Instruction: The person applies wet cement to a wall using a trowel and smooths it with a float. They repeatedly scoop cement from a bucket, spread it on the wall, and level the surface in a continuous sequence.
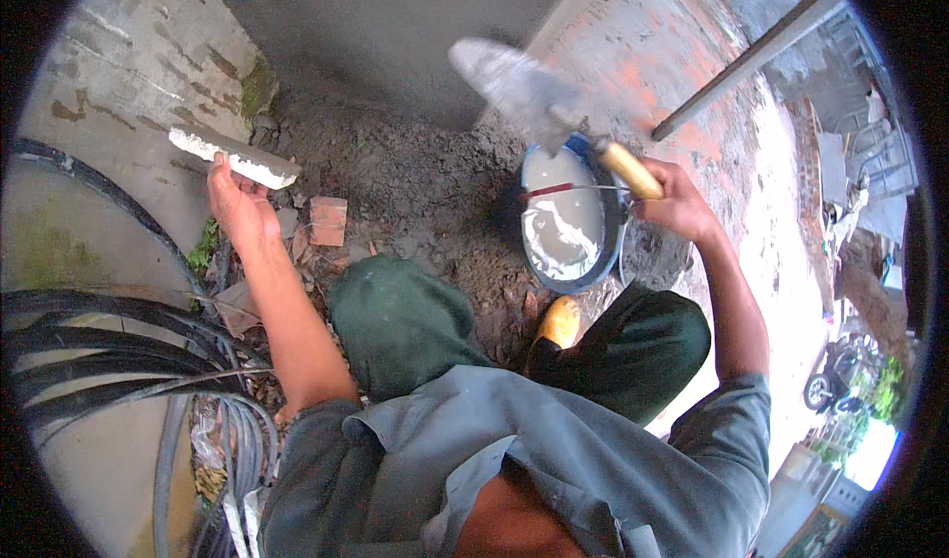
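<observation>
My left hand (pixel 242 207) is closed under a flat white foam block (pixel 237 161) with a rough, crumbly edge and a grey upper face, held out near the left wall. In my right hand (pixel 676 200) is a pointing trowel (pixel 519 85), gripped by its pale wooden handle. Its broad metal blade is blurred and points up and left, in front of the grey wall (pixel 386 34). Below the trowel stands a blue bucket (pixel 571 286) holding greyish-white liquid, with a thin wire handle that has a red grip (pixel 548 191).
Black hoses (pixel 109 345) bunch along the left wall. A reddish brick piece (pixel 327 221) lies on the muddy ground (pixel 395 172). On the right, a pole (pixel 741 59) slants over the pale paving. My yellow boot (pixel 560 321) is beside the bucket.
</observation>
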{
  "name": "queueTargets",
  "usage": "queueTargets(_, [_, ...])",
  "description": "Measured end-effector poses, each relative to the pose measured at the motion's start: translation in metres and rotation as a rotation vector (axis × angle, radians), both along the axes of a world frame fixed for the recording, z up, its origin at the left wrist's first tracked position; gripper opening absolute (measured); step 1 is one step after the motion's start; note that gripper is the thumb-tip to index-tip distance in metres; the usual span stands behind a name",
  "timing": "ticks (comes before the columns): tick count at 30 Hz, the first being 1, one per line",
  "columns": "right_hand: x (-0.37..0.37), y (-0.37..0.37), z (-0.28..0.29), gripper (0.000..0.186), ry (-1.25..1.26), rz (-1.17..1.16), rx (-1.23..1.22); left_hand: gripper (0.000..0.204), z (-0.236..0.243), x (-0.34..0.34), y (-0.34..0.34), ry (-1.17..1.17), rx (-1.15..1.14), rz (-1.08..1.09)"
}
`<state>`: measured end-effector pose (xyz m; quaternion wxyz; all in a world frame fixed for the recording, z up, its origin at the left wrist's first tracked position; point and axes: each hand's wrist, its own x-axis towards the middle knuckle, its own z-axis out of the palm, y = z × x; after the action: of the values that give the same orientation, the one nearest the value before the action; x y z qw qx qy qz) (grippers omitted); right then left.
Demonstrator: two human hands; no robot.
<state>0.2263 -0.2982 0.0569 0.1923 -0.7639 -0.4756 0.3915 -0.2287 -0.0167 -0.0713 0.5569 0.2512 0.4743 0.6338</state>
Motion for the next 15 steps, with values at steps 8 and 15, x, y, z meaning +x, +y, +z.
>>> queueTargets(8, [0.049, -0.014, -0.003, 0.028, 0.014, -0.188, 0.259, 0.046, 0.013, 0.003, -0.027, 0.139, 0.031, -0.032])
queueTargets(15, [0.072, -0.029, -0.019, 0.027, 0.149, -0.391, 0.431, 0.047, 0.015, 0.007, -0.043, 0.175, 0.014, -0.032])
